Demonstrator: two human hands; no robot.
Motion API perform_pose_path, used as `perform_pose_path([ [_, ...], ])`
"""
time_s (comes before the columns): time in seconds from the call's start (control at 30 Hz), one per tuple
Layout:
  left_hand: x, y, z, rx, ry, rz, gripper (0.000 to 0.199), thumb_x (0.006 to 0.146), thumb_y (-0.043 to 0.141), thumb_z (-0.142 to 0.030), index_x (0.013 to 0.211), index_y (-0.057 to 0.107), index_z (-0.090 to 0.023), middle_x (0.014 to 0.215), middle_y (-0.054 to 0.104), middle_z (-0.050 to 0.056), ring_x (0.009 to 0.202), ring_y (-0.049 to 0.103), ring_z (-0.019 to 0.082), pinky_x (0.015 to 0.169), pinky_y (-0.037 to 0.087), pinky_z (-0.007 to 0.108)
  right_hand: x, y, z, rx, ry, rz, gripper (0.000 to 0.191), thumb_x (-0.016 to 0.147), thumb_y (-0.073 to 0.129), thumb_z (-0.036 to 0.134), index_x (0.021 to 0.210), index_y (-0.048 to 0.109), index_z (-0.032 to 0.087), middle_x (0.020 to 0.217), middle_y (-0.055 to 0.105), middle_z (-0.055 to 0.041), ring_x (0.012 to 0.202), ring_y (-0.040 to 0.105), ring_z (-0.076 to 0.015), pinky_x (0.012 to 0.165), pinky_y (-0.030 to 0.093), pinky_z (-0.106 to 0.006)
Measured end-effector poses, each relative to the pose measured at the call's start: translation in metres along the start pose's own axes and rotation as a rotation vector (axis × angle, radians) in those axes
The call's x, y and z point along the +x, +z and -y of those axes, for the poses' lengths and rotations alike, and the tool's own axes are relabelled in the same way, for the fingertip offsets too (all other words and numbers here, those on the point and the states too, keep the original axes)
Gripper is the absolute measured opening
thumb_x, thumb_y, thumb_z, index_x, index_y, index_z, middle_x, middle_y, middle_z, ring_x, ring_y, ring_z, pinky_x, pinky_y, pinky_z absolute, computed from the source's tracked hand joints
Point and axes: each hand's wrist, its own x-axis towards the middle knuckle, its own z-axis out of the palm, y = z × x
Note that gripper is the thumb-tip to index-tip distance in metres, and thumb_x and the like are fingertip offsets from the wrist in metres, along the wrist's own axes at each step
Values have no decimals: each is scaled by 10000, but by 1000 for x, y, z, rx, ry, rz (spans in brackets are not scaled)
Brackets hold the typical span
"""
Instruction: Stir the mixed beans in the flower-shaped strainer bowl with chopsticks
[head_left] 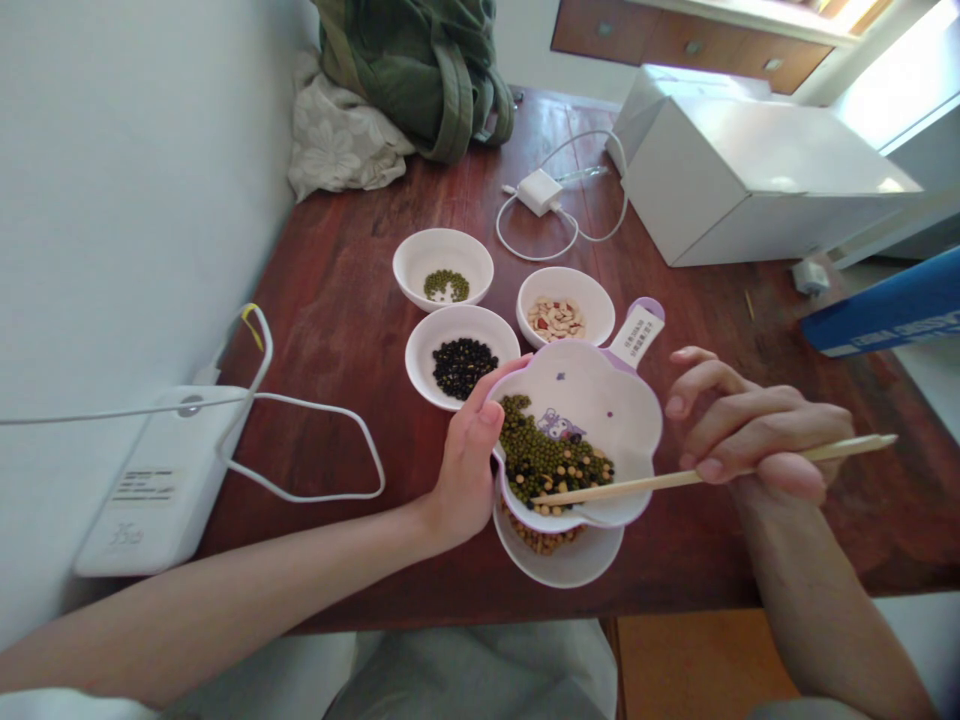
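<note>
Head view: clasping the flower-shaped bowl [631, 415] at its left rim with the left hand [471, 450], grip closed on it, thumb over the edge. Pinching a wooden stick [626, 490] in the right hand [757, 420], grip closed around it, with tip at the mixed beans [544, 450] toward the near left of that bowl. Overlapping the bowl of tan beans [559, 575] on the near bench [345, 260]. Farther left, the bowl of black beans [421, 350], then the bowl of green beans [414, 265]; right of these, the bowl of pale pieces [592, 297].
</note>
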Motion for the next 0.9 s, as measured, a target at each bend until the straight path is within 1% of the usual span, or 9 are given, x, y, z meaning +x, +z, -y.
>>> perform_pose_path([
  [0.13, 0, 2, -1, -7, 3, -16, 546, 1050, 600, -632, 1421, 730, -254, 1463, 757, 104, 1495, 603, 387, 1240, 498, 533, -1, -4, 4, -31, -18, 14, 469, 1078, 585, 588, 807, 864, 327, 544, 716, 0, 793, 797, -311, 1147, 536, -649],
  [0.27, 0, 4, -3, -8, 1, -40, 535, 1034, 635, -638, 1387, 745, -250, 1428, 775, 110, 1467, 628, 388, 1224, 514, 532, 1, -3, 12, -45, -40, 11, 466, 1081, 582, 594, 842, 875, 322, 554, 736, 6, 743, 775, -308, 1129, 538, -623],
  [0.4, 0, 4, -4, -1, 5, -46, 528, 1030, 649, -634, 1377, 751, -250, 1421, 779, 106, 1458, 633, 387, 1223, 514, 525, 4, 0, 28, -107, -2, 8, 451, 1068, 617, 599, 824, 876, 321, 583, 764, 3, 658, 745, -295, 1064, 527, -601],
  [0.5, 0, 4, -4, 16, 19, -35, 515, 1043, 632, -618, 1388, 746, -253, 1435, 773, 101, 1450, 638, 380, 1218, 518, 519, 5, 2, 35, -130, 8, 17, 474, 1069, 614, 600, 800, 861, 298, 601, 776, -5, 669, 741, -289, 1042, 523, -604],
  [0.67, 0, 2, -2, 47, 27, -44, 498, 1057, 602, -615, 1361, 764, -255, 1436, 771, 97, 1469, 621, 379, 1225, 508, 516, 7, 6, 34, -129, 18, -2, 469, 1078, 606, 577, 771, 831, 303, 603, 775, 7, 674, 728, -281, 1050, 532, -588],
  [0.83, -1, 0, 0, 55, 30, -43, 488, 1066, 588, -605, 1335, 775, -243, 1421, 775, 102, 1487, 601, 375, 1237, 496, 512, 6, 11, 36, -122, 35, -35, 481, 1049, 626, 624, 758, 847, 311, 583, 759, 2, 680, 742, -278, 1056, 551, -559],
  [0.9, 0, -1, 0, 44, 31, -34, 490, 1069, 582, -600, 1344, 769, -239, 1420, 775, 103, 1480, 608, 372, 1239, 495, 510, 5, 11, 37, -69, 109, -89, 479, 997, 683, 673, 724, 856, 320, 560, 749, 10, 667, 734, -270, 1071, 548, -540],
])
